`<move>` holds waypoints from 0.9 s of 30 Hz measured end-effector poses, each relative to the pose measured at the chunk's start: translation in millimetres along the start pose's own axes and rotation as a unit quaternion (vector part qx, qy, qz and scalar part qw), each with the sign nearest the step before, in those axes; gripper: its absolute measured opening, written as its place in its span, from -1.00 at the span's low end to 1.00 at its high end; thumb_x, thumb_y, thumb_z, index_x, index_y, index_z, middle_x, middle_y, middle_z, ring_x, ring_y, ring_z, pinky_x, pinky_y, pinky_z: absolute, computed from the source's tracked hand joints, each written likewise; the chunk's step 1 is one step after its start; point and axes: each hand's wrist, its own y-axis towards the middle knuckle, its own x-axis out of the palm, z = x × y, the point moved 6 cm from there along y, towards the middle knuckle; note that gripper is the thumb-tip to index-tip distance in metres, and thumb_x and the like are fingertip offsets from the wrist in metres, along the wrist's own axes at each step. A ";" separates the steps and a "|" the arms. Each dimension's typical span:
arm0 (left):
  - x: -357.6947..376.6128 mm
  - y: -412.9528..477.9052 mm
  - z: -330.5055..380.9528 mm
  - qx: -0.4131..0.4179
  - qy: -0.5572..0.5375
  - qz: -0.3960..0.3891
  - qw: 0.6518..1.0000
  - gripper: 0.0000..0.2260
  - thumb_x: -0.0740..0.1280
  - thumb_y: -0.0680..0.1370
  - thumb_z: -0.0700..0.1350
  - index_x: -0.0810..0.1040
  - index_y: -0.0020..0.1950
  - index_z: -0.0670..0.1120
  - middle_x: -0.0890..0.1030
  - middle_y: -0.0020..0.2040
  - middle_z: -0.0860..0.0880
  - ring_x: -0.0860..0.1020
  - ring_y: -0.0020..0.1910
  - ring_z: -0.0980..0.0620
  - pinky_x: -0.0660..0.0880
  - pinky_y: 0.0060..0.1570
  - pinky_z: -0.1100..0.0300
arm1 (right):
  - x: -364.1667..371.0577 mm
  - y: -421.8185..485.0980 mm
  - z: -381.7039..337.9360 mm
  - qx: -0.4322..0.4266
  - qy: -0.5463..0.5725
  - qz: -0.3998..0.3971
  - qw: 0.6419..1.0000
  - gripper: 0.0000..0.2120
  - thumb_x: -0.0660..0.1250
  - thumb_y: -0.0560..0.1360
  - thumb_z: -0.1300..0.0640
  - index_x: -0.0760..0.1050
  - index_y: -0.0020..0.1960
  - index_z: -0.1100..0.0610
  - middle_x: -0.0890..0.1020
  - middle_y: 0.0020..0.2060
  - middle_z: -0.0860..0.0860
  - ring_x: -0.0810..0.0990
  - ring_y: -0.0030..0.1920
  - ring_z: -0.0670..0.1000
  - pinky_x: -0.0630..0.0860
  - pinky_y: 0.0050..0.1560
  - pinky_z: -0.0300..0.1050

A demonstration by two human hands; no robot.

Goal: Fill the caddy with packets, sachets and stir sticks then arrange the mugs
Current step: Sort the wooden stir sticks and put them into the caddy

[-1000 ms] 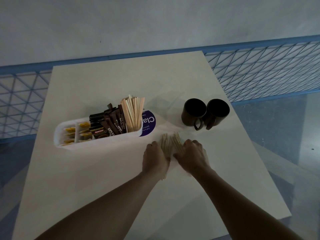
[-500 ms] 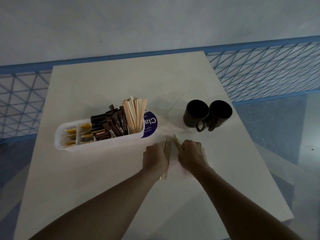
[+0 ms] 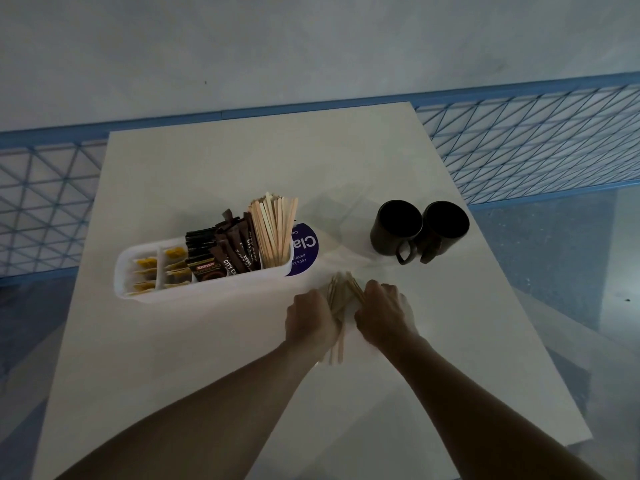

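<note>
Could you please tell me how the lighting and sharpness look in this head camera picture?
Head view: dim, cool light, forearms nearly silhouetted. Head view: the bundle of pale wooden stir sticks between the left hand and right hand is motion-blurred. Head view: the white plastic caddy is sharp, sachet print readable; two dark mugs show featureless black interiors.

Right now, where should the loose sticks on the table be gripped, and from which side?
Mid-length, squeezed in from both long sides. The loose sticks lie flat, pointing away from the person and fanned at the far ends, so a sideways squeeze at the middle should bundle them. The left hand and right hand flank them there; a top-down pinch would probably scatter the thin strips.
</note>
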 end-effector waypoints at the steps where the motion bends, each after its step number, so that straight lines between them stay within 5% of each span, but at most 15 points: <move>1: -0.5 0.0 -0.4 0.001 -0.005 -0.004 1.000 -0.73 0.42 0.52 -0.10 0.56 0.17 -0.18 0.64 0.09 -0.12 0.61 0.10 -0.14 0.56 0.09 0.07 | 0.0 -0.1 0.0 0.000 0.002 0.000 1.000 -0.93 0.29 0.52 0.24 0.40 -0.04 0.16 0.44 -0.22 0.05 0.36 -0.36 -0.01 0.22 -0.41 -0.18; 10: -7.8 7.9 -1.2 -0.009 -0.039 -0.040 0.998 -0.82 0.39 0.52 -0.11 0.59 0.05 -0.18 0.64 -0.04 -0.10 0.62 -0.03 -0.10 0.55 -0.07 0.12 | 1.5 2.4 4.9 0.007 0.009 -0.010 1.000 -0.87 0.30 0.46 0.23 0.33 -0.12 0.12 0.49 -0.18 0.06 0.42 -0.29 0.07 0.32 -0.31 -0.10; 14: -13.6 11.2 -5.2 -0.019 -0.038 -0.049 0.998 -0.83 0.36 0.51 -0.18 0.58 0.05 -0.24 0.63 -0.01 -0.17 0.61 -0.01 -0.14 0.55 -0.07 0.09 | 0.5 2.9 1.8 0.003 -0.003 -0.020 1.000 -0.90 0.30 0.49 0.17 0.42 -0.03 0.15 0.45 -0.16 0.05 0.37 -0.33 0.03 0.25 -0.38 -0.15; 19: -13.3 12.0 -6.5 -0.026 -0.034 -0.088 0.995 -0.77 0.26 0.56 -0.22 0.51 0.18 -0.30 0.55 0.13 -0.23 0.51 0.16 -0.19 0.46 -0.03 0.11 | 2.9 2.1 3.7 -0.006 0.021 -0.024 0.999 -0.80 0.21 0.54 0.18 0.43 0.16 0.17 0.48 -0.06 0.10 0.47 -0.17 0.10 0.39 -0.21 -0.06; 27: -8.2 1.5 -12.4 -0.076 -0.099 -0.125 0.984 -0.75 0.17 0.63 -0.16 0.37 0.28 -0.21 0.51 0.18 -0.18 0.55 0.13 -0.15 0.44 -0.14 0.13 | -1.4 0.2 2.8 -0.022 0.023 -0.030 0.999 -0.69 0.15 0.49 0.34 0.40 0.21 0.16 0.55 0.01 0.09 0.50 -0.08 0.06 0.49 -0.02 0.01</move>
